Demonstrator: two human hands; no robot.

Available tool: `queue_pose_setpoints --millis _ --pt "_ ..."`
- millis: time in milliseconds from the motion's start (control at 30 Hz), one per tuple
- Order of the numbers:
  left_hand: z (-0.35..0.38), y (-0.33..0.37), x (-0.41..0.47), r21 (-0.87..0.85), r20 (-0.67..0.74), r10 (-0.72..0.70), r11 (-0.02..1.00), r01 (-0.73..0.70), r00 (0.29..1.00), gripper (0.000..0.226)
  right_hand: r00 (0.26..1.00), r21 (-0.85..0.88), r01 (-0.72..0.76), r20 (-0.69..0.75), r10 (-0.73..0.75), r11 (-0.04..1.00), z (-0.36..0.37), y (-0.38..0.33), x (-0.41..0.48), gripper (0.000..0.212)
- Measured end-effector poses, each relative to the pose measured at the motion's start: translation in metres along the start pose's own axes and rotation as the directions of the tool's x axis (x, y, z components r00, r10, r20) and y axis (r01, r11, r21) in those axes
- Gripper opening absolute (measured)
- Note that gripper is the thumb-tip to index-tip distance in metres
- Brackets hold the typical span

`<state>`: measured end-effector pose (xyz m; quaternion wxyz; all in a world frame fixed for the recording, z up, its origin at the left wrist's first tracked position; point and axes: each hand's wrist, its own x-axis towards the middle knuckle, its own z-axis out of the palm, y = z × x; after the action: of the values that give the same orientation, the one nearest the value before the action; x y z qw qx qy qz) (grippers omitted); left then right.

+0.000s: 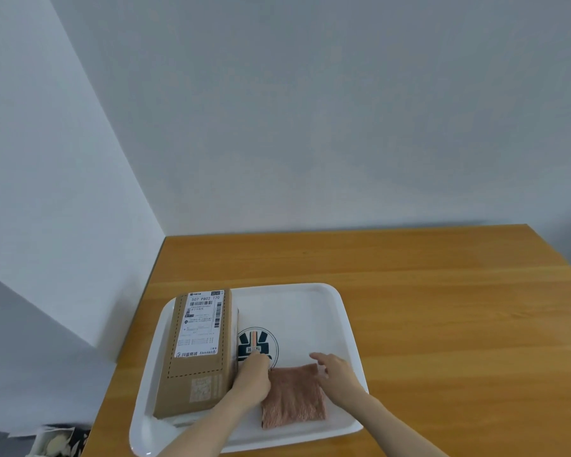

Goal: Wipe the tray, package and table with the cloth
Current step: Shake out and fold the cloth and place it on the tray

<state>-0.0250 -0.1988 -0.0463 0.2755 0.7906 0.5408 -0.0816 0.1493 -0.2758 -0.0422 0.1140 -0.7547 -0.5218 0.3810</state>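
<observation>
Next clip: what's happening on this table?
A person reaches over a white tray on a wooden table. A cardboard package lies on the tray's left side; a pinkish cloth lies flat near its front. The left hand sits between package and cloth, the right hand, fingers extended, at the cloth's far right corner. Neither clearly grips the cloth yet.

Counting: 1 tray | 1 package | 1 cloth | 1 table | left hand, right hand, totalling 2
</observation>
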Motion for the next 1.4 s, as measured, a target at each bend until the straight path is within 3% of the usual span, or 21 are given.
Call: queue_pose_setpoints --millis 200,333,500,633,767,833,900,967,1000,1100,1267,1367,1400 --pt "-0.003 -0.001 0.006 0.126 0.003 0.080 0.989 -0.080 0.997 0.040 0.999 -0.115 0.039 -0.022 -0.042 0.993 0.006 -0.001 0.009 0.029" --pt "-0.015 0.004 0.017 0.041 0.083 0.133 0.990 -0.137 0.988 0.036 0.997 -0.101 0.053 -0.054 -0.059 0.993 0.005 0.000 0.014 0.015" --pt "-0.021 0.007 0.024 -0.051 0.151 0.166 0.986 -0.160 0.975 0.031 0.995 0.015 -0.025 -0.093 0.027 1.000 -0.001 0.003 0.020 0.018" --pt "-0.007 0.012 0.018 0.075 0.063 0.134 0.988 -0.138 0.989 0.015 0.983 0.060 -0.103 -0.149 0.111 0.993 0.007 0.005 0.019 0.012" --pt "-0.007 0.017 0.013 0.216 0.018 0.048 0.975 -0.051 0.999 0.026 0.971 0.088 -0.181 -0.145 0.193 0.979 0.011 0.012 0.011 0.020" --pt "-0.013 0.015 0.013 0.231 0.098 -0.005 0.973 -0.018 0.995 0.017 0.972 0.089 -0.216 -0.074 0.223 0.972 0.014 0.017 0.008 0.021" --pt "-0.015 0.010 0.012 0.233 0.206 -0.007 0.972 -0.042 0.978 0.025 0.971 0.086 -0.235 -0.031 0.238 0.968 0.016 0.018 0.006 0.021" --pt "-0.013 0.007 0.006 0.202 0.284 0.024 0.976 -0.084 0.959 0.005 0.970 0.104 -0.240 -0.020 0.243 0.965 0.015 0.019 0.007 0.026" --pt "-0.009 0.005 0.005 0.186 0.288 0.012 0.980 -0.068 0.957 0.011 0.970 0.111 -0.239 -0.018 0.242 0.965 0.013 0.018 0.007 0.028" --pt "-0.003 0.001 0.004 0.147 0.238 -0.001 0.988 -0.035 0.971 0.011 0.966 0.132 -0.248 -0.044 0.256 0.960 0.007 0.018 0.008 0.027" --pt "-0.002 0.005 -0.001 0.147 0.202 -0.019 0.989 -0.011 0.979 0.030 0.954 0.007 -0.297 -0.038 0.297 0.955 -0.001 0.020 0.006 0.014" --pt "-0.006 0.006 0.004 0.078 0.142 0.035 0.996 -0.047 0.989 0.008 0.956 0.072 -0.292 0.016 0.292 0.954 -0.005 0.015 0.006 0.013" --pt "-0.006 0.005 0.007 0.032 0.135 0.061 0.997 -0.066 0.989 0.012 0.958 0.078 -0.287 0.031 0.285 0.955 -0.006 0.015 0.006 0.020"
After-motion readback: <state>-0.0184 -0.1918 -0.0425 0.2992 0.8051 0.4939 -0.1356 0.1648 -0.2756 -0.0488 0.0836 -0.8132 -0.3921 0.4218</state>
